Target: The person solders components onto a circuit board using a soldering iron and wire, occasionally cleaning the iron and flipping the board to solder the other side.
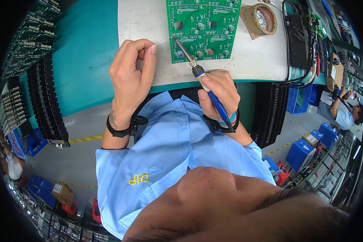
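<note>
My left hand (130, 76) pinches a thin solder wire (162, 40) between thumb and forefinger, its end reaching the left edge of a green circuit board panel (205, 28). My right hand (220, 90) grips a blue-handled soldering iron (197, 72). Its metal tip touches the board's left edge, right beside the wire end. The panel lies flat on a white mat (145, 20) on a teal bench (88, 52). Both wrists wear black straps.
A round holder of brass cleaning wool (264, 18) sits right of the board, with a black soldering station (297, 40) and cables beyond it. Black racks of circuit boards (44, 101) stand at left, more racks (270, 109) at right. Blue bins (300, 153) sit on the floor. Another person (345, 115) works at far right.
</note>
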Motion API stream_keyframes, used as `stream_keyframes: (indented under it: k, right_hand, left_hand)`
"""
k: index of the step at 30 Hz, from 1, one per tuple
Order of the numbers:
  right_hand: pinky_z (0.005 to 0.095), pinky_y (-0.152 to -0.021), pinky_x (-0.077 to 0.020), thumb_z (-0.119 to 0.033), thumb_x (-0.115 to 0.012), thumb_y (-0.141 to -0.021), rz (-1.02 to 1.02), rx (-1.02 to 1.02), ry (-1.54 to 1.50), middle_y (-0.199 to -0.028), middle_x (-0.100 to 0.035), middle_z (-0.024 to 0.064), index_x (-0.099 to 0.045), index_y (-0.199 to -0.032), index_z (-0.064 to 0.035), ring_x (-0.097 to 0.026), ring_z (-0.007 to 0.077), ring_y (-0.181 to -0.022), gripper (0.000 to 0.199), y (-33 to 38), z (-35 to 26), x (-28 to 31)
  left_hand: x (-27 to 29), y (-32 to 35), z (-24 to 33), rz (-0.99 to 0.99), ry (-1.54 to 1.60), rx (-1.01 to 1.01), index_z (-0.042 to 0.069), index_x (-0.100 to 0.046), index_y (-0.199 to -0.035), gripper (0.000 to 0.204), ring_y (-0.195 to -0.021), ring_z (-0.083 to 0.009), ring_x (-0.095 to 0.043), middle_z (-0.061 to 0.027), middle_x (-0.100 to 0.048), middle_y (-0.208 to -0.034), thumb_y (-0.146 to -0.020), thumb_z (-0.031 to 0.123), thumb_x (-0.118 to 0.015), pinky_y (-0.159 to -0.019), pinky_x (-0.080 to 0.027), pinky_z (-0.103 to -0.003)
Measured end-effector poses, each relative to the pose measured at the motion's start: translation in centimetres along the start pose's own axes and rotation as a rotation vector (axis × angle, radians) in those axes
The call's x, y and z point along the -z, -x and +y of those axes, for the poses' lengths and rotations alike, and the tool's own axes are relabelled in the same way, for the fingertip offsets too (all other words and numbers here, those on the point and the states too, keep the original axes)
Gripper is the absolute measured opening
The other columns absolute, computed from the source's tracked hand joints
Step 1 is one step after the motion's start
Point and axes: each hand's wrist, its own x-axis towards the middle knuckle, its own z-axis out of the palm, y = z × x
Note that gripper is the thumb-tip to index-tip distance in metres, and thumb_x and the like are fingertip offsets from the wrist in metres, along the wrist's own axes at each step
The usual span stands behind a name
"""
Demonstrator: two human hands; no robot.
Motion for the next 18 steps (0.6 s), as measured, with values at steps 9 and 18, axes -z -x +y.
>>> stream_keyframes:
  k: [9, 18]
  right_hand:
    - [0.0429, -0.078, -0.0563, -0.006, -0.069, -0.093, -0.015, 0.000, 0.039, -0.094, -0.075, 0.0196, -0.066, -0.117, 0.0037, -0.070, 0.0326, -0.083, 0.026, -0.4, -0.3, 1.2]
    - [0.0380, -0.074, -0.0541, 0.004, -0.075, -0.078, 0.021, 0.010, -0.001, -0.096, -0.073, 0.0168, -0.072, -0.114, 0.0022, -0.068, 0.0301, -0.082, 0.037, -0.9, -0.1, 1.2]
  left_hand:
    - [0.0, -0.2, 0.4, -0.009, -0.002, 0.008, 0.001, -0.067, -0.097, 0.006, -0.067, -0.0139, -0.057, -0.0057, -0.060, -0.079, -0.094, 0.001, -0.072, -0.058, -0.046, -0.029]
    - [-0.5, -0.6, 0.3, 0.013, -0.029, -0.056, 0.001, -0.067, -0.097, 0.006, -0.066, -0.0144, -0.057, -0.0057, -0.060, -0.079, -0.094, 0.001, -0.072, -0.058, -0.046, -0.030]
